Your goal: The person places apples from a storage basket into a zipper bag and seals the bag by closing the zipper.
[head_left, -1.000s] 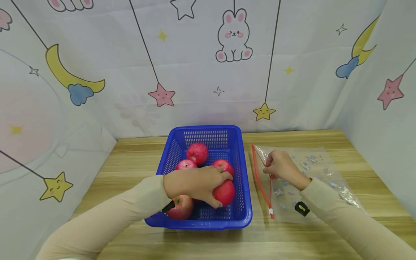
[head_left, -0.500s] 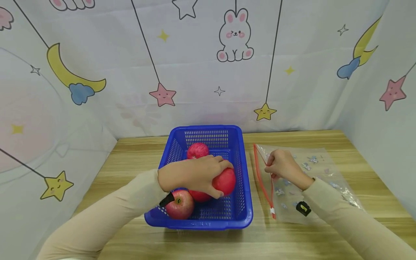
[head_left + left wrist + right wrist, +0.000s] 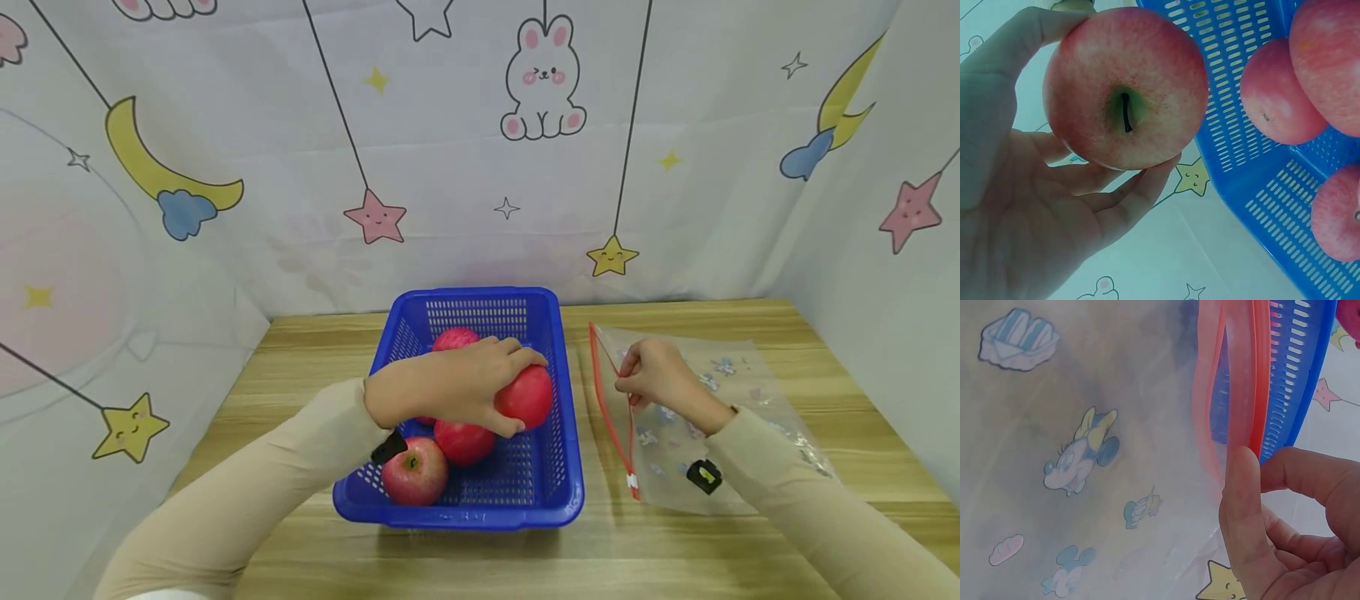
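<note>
My left hand grips a red apple above the right half of a blue plastic basket. In the left wrist view, thumb and fingers curl round the apple, its stem facing the camera. Several other apples lie in the basket, among them one at the near left corner and one beside it; my hand partly covers those behind. To the right, my right hand pinches the red-edged mouth of a clear zip bag printed with cartoon figures. The bag's mouth stands parted.
The wooden table carries the basket in the middle and the bag to its right. A white slider sits at the near end of the bag's red zip. A cartoon-printed white cloth hangs behind and at both sides.
My left hand has lifted the apple off the basket's floor and moved it slightly away and to the right. My right hand still pinches the bag's mouth, which has shifted slightly right.
</note>
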{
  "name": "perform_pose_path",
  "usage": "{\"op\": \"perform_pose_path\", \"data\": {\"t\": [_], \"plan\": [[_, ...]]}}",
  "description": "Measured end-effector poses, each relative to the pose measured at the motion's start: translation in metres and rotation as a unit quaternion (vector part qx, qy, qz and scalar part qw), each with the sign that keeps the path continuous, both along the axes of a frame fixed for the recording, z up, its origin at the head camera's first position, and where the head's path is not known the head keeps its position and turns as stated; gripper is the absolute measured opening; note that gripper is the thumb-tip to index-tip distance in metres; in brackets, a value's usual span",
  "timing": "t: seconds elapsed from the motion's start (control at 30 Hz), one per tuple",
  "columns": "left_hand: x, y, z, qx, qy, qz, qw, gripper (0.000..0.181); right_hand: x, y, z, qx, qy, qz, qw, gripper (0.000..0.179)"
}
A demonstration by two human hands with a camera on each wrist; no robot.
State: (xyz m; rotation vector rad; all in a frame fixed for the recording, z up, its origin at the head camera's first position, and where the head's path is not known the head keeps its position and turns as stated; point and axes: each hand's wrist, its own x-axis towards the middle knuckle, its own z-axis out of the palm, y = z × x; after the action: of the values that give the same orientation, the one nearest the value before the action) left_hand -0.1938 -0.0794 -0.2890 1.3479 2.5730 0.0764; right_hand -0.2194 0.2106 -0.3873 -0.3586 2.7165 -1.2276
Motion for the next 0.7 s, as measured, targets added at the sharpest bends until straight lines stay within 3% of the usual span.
{"op": "perform_pose_path", "data": {"t": [0.7], "plan": [[-0.026, 0.030, 0.007, 0.063, 0.012, -0.014, 0.9979, 0.073, 0.002, 0.003, 0.011, -0.031, -0.022, -0.008, 0.9992, 0.008]]}}
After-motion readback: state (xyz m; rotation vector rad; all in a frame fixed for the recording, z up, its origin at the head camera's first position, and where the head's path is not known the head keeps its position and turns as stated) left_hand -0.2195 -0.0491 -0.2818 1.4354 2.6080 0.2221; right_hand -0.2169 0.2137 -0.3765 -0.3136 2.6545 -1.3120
